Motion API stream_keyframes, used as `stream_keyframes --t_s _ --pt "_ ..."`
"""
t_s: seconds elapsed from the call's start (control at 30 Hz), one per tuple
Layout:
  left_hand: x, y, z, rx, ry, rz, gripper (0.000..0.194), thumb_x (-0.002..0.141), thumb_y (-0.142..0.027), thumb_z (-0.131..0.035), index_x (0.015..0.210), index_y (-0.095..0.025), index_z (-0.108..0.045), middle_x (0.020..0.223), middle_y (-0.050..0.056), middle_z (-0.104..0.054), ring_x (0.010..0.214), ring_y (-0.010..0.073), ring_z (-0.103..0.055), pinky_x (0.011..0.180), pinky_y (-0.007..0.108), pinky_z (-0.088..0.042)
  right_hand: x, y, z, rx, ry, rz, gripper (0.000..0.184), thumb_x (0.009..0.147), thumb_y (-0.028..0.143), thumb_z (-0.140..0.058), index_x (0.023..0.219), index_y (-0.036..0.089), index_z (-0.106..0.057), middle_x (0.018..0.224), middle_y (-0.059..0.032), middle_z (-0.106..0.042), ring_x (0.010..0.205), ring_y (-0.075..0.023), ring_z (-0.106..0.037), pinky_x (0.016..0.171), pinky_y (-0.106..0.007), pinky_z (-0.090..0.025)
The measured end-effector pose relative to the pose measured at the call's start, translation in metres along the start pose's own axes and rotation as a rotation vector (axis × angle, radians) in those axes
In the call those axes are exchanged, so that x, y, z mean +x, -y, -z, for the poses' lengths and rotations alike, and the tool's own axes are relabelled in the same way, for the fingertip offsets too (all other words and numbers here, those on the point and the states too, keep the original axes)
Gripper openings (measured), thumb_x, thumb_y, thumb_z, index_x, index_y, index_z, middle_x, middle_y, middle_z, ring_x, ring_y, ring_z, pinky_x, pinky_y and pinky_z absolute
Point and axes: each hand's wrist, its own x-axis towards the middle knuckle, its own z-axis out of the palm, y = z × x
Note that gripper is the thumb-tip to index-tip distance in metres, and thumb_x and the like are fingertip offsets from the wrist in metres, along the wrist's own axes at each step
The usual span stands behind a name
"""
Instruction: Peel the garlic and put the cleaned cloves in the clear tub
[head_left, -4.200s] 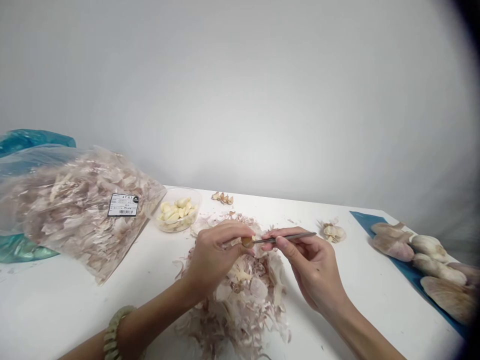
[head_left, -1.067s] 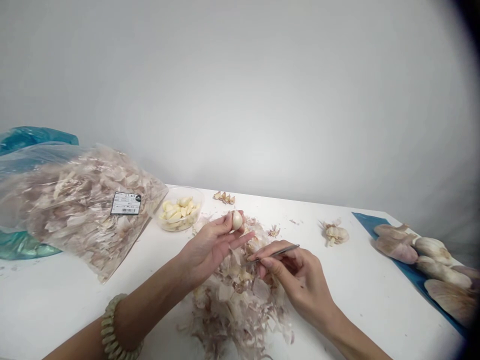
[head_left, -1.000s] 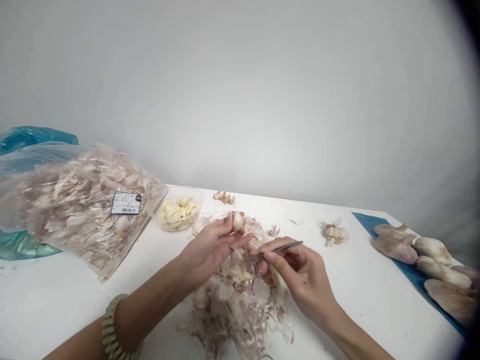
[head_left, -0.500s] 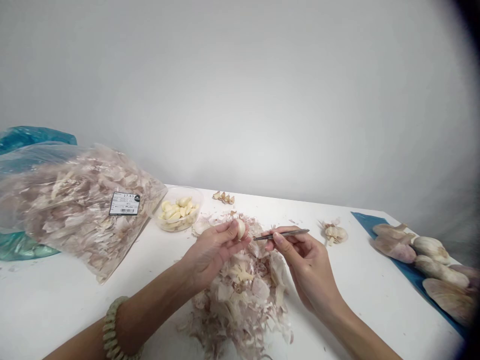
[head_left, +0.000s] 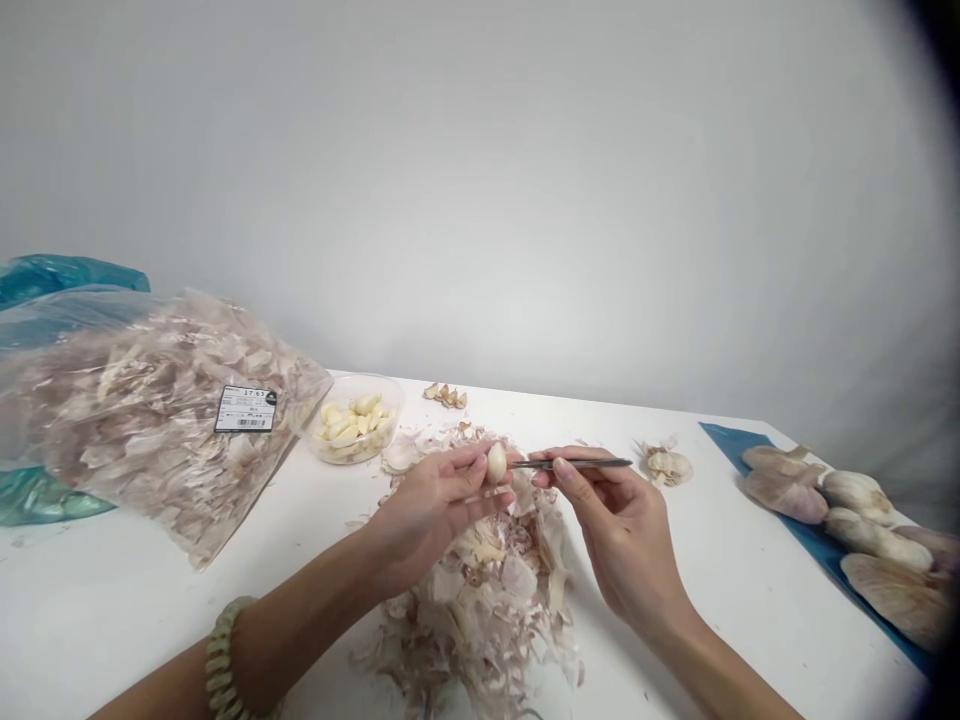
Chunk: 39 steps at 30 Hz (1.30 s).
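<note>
A pale garlic clove point(head_left: 497, 463) is pinched in the fingertips of my left hand point(head_left: 431, 505), above a heap of papery garlic skins point(head_left: 480, 610). My right hand point(head_left: 619, 530) grips slim metal tweezers point(head_left: 581, 463), held nearly level. Their tip points left, close to the clove's right side; whether it touches cannot be made out. Left of my hands stands a clear plastic tub point(head_left: 352, 458) with peeled cloves point(head_left: 351, 422) in it.
A large clear bag of garlic skins point(head_left: 172, 390) fills the left side. Several whole garlic bulbs point(head_left: 859, 495) lie on a blue sheet point(head_left: 739, 440) at right. A partly broken bulb point(head_left: 667, 465) sits right of the heap; small root-end scraps point(head_left: 445, 396) lie at the back.
The clove has moved slightly right and turned in my left fingers, now showing more of its smooth pale side. My right hand and the tweezers have shifted a little to the right.
</note>
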Motion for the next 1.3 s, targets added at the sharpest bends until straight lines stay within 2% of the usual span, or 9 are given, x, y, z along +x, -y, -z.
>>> stream_keyframes --t_s 0.17,0.33,0.47,0.63,0.8,1.13,1.3 --pt "-0.001 0.002 -0.001 0.059 0.035 -0.015 0.021 0.083 -0.032 -0.060 0.079 -0.013 -0.067 0.102 0.008 -0.065 0.106 0.0180 -0.058 0.106 0.032 -0.034 -0.003 0.000 0.000 -0.060 0.043 0.099 0.012 0.082 0.024 -0.063 0.092 0.022 -0.069 0.092 -0.0048 -0.072 0.081 -0.0170 -0.068 0.078 -0.030 -0.055" --pt "-0.001 0.003 -0.003 0.089 -0.018 -0.022 0.033 0.080 -0.032 -0.064 0.107 -0.014 -0.064 0.104 0.010 -0.068 0.105 0.0191 -0.060 0.105 0.036 -0.036 -0.004 0.005 -0.002 -0.082 0.055 0.137 0.011 0.082 0.022 -0.062 0.091 0.022 -0.069 0.091 -0.0050 -0.072 0.080 -0.0185 -0.069 0.075 -0.032 -0.057" --pt "0.000 0.005 -0.001 0.169 -0.042 -0.096 0.041 0.075 -0.031 -0.069 0.114 -0.018 -0.062 0.121 0.011 -0.061 0.111 0.0223 -0.057 0.105 0.040 -0.036 -0.004 0.010 -0.002 -0.069 0.048 0.147 0.012 0.082 0.022 -0.062 0.091 0.021 -0.069 0.093 -0.0054 -0.071 0.079 -0.0185 -0.068 0.075 -0.034 -0.058" --pt "-0.001 0.005 0.000 0.393 -0.082 -0.181 0.036 0.079 -0.032 -0.064 0.114 -0.024 -0.063 0.124 0.007 -0.060 0.119 0.0211 -0.050 0.107 0.039 -0.033 -0.004 0.013 -0.001 -0.082 0.049 0.181 0.013 0.083 0.019 -0.061 0.091 0.023 -0.069 0.092 -0.0034 -0.072 0.079 -0.0174 -0.068 0.075 -0.032 -0.057" --pt "-0.002 0.002 -0.002 0.583 -0.107 -0.259 0.027 0.083 -0.026 -0.059 0.109 -0.028 -0.066 0.124 0.003 -0.059 0.118 0.0183 -0.051 0.105 0.035 -0.036 -0.003 0.014 -0.002 -0.078 0.053 0.182 0.013 0.081 0.019 -0.062 0.090 0.024 -0.070 0.092 -0.0037 -0.072 0.078 -0.0180 -0.069 0.074 -0.032 -0.058" --pt "-0.002 0.000 -0.002 0.692 -0.123 -0.355 0.024 0.084 -0.024 -0.055 0.105 -0.027 -0.068 0.114 0.002 -0.064 0.111 0.0189 -0.054 0.099 0.032 -0.040 -0.004 0.014 -0.001 -0.074 0.045 0.161 0.012 0.081 0.020 -0.062 0.090 0.021 -0.070 0.092 -0.0056 -0.072 0.078 -0.0195 -0.069 0.074 -0.035 -0.058" --pt "-0.002 0.002 -0.002 0.674 -0.113 -0.363 0.025 0.084 -0.022 -0.055 0.104 -0.026 -0.068 0.113 0.002 -0.064 0.111 0.0192 -0.054 0.097 0.031 -0.042 -0.003 0.014 0.000 -0.064 0.054 0.143 0.012 0.080 0.020 -0.062 0.090 0.022 -0.070 0.093 -0.0056 -0.071 0.080 -0.0200 -0.069 0.075 -0.036 -0.057"
